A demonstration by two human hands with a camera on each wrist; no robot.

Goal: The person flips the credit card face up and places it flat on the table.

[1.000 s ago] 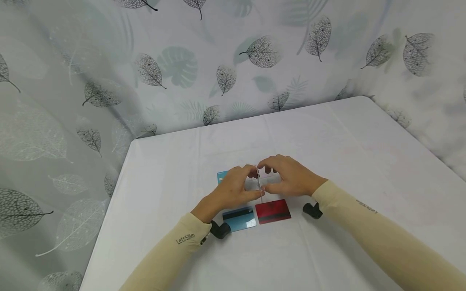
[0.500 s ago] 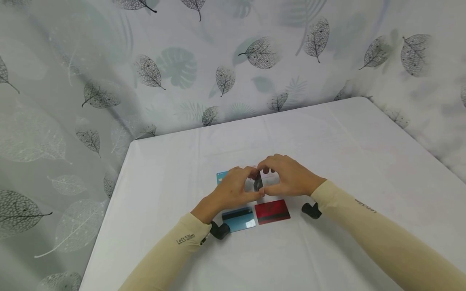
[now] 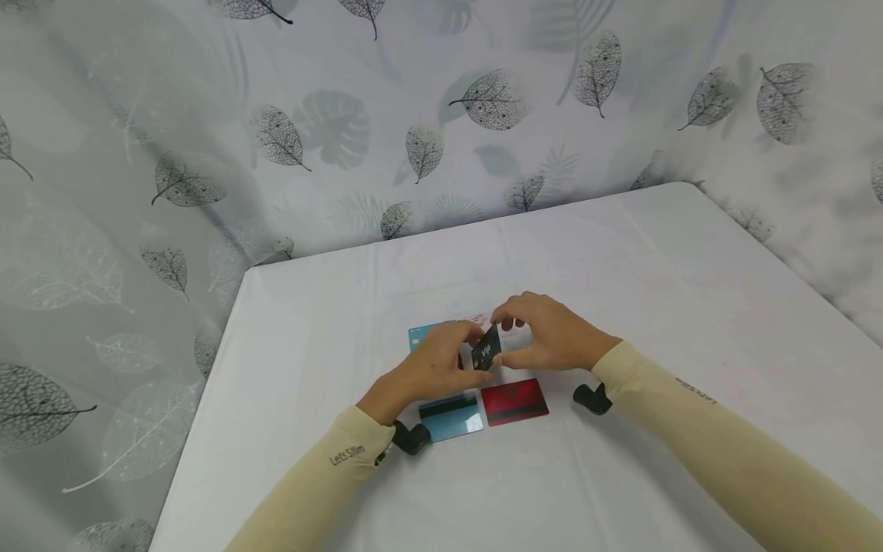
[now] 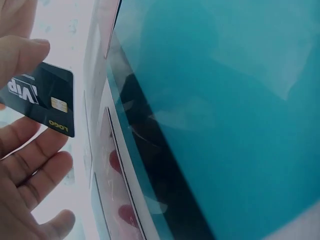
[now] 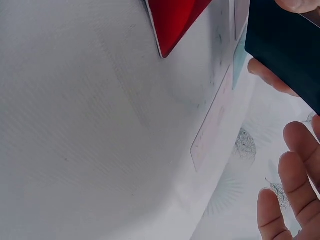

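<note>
Between both hands a black card with "Vip" on its face [image 3: 486, 349] stands tilted up over the other cards. My right hand [image 3: 548, 333] pinches it at its right edge, thumb low and index finger high. The left hand [image 3: 438, 356] holds it from the other side; in the left wrist view its thumb overlaps the upper edge of the card [image 4: 42, 100], with a fingertip at the corner marked LOGO. The right wrist view shows the plain dark back of the card [image 5: 285, 50]. Just in front of the hands lie a blue card with a black stripe [image 3: 455, 423] and a red card [image 3: 513, 402].
A light blue chip card [image 3: 418, 336] lies farther back, partly hidden by the left hand. A pale card with pink print [image 5: 215, 120] lies under the right hand. The white-covered table [image 3: 331, 337] ends at a leaf-patterned curtain [image 3: 428, 115].
The black card has turned from edge-on so that its Vip face shows. My left hand has shifted slightly left; the right hand has barely moved. The cards on the table stay put.
</note>
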